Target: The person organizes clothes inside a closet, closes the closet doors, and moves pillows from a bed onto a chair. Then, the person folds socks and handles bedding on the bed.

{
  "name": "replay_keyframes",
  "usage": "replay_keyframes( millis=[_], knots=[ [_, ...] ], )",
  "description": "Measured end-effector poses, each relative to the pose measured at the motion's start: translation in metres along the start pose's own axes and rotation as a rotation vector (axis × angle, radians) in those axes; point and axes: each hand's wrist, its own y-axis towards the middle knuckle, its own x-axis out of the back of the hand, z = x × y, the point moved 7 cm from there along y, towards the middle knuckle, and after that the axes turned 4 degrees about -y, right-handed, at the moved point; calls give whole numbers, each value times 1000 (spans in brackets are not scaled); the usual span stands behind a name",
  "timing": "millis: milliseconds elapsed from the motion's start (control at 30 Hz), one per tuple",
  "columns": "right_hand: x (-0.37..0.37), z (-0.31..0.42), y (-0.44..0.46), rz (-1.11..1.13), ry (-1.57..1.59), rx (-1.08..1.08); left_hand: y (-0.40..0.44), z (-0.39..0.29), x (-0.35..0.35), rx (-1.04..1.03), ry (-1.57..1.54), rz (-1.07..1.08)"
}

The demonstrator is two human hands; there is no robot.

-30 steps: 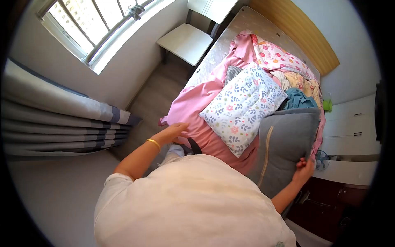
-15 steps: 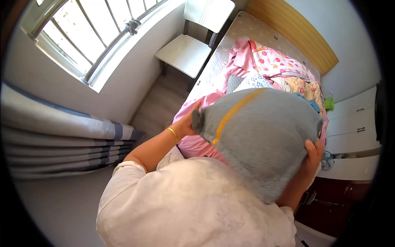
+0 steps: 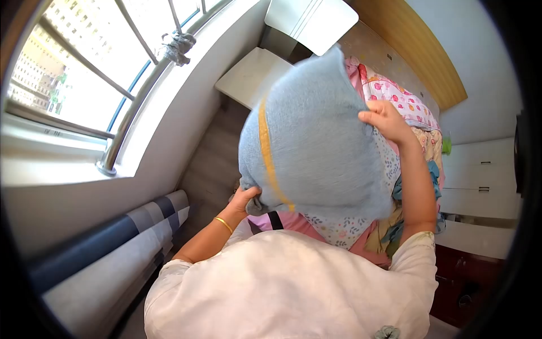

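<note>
While left grip (image 3: 245, 199) is clamping near-left corner of grey-blue cushion (image 3: 316, 141), right grip (image 3: 387, 120) is clamping its right edge, farther off; cushion is being held up between both, partly hiding floral pillow (image 3: 336, 229). Pink-patterned quilt (image 3: 402, 103) is lying far right.

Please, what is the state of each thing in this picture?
Soft grey-blue cushion with yellow stripe: raised, gripped by left hand and right hand.
White leaf-patterned fabric pillow: partly hidden by the cushion.
Pink-patterned fabric bedding: rumpled.
Grey cloth strip: tied around metal window bar.
White flat-seated chair: partly hidden.
</note>
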Motion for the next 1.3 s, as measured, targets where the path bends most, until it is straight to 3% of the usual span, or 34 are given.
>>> replay_keyframes(
  millis=[133,200,233,267,300,367,433,500,567,633,700,800,900,1000,1100,1133,1233,1300],
  knots=[
    [44,-68,63,-222,-228,-97,54,-37,-30,-286,283,-145],
    [71,-122,78,-468,-293,-165,97,-38,-31,-400,445,-213],
    [76,-147,73,-595,-325,-205,144,-23,-5,-425,687,-176],
    [68,-169,65,-595,-339,-204,160,-22,-20,-260,671,-71],
    [60,-190,50,-597,-356,-210,191,-21,-2,-393,1094,-127],
    [16,-223,6,-466,-281,-280,205,-21,0,-342,1445,-197],
    [-40,-284,-57,-337,-311,-439,200,-5,4,-127,1188,-92],
    [-99,-340,-140,-291,-164,-678,199,27,59,14,1190,-86],
    [-145,-381,-233,-337,-2,-1085,186,52,128,159,1178,-140],
    [-198,-453,-327,-526,81,-1276,155,64,176,339,1199,-245],
    [-246,-528,-409,-750,260,-1277,105,61,149,505,1187,-361],
    [-234,-506,-445,-869,515,-1565,72,60,120,605,1292,-413],
    [-207,-497,-426,-962,587,-1535,69,71,81,599,1303,-415],
    [-233,-589,-410,-1073,385,-1182,77,91,46,569,1272,-361],
    [-230,-572,-375,-1072,596,-1253,85,111,22,584,1218,-268],
    [-209,-518,-350,-912,738,-1316,88,116,18,582,1202,-242],
    [-197,-512,-360,-919,472,-1392,88,121,10,593,1185,-202],
    [-196,-546,-391,-906,167,-1451,87,114,15,572,1181,-214]
  ],
)
